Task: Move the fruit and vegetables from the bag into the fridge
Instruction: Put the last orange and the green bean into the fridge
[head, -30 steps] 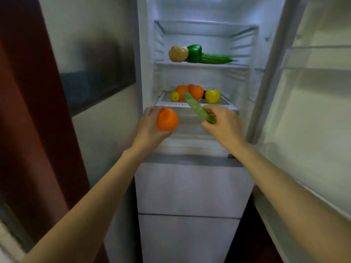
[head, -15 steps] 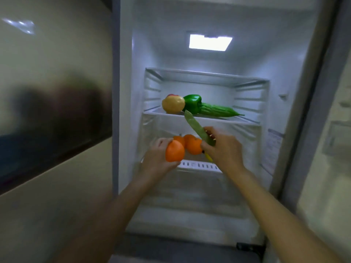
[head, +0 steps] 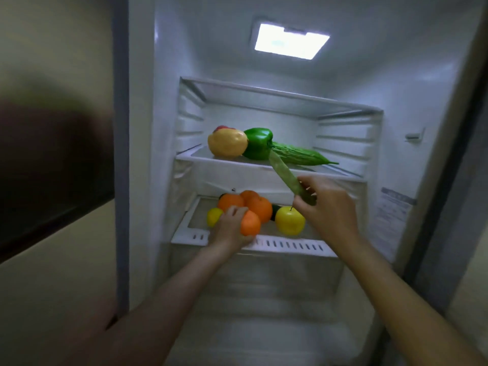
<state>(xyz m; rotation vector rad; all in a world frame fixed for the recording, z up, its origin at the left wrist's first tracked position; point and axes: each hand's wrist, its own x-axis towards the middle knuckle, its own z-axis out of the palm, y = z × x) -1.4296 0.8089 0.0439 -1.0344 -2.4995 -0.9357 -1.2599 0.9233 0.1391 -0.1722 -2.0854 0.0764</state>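
Note:
The fridge stands open in front of me. My left hand grips an orange at the front of the lower shelf, beside several oranges, a small lemon and a yellow apple. My right hand holds a long pale green pea pod by its lower end, its tip slanting up over the edge of the upper shelf. That shelf carries a yellow-red fruit, a green pepper and a bitter gourd. The bag is out of view.
A light glows in the fridge ceiling. An empty glass shelf sits above the produce. The fridge wall is on the right, the left frame and a beige wall on the left. A clear drawer lies under the lower shelf.
Both hands have moved deeper into the fridge. The orange has gone down to the lower shelf's front. The pod has risen toward the upper shelf. The view has come closer.

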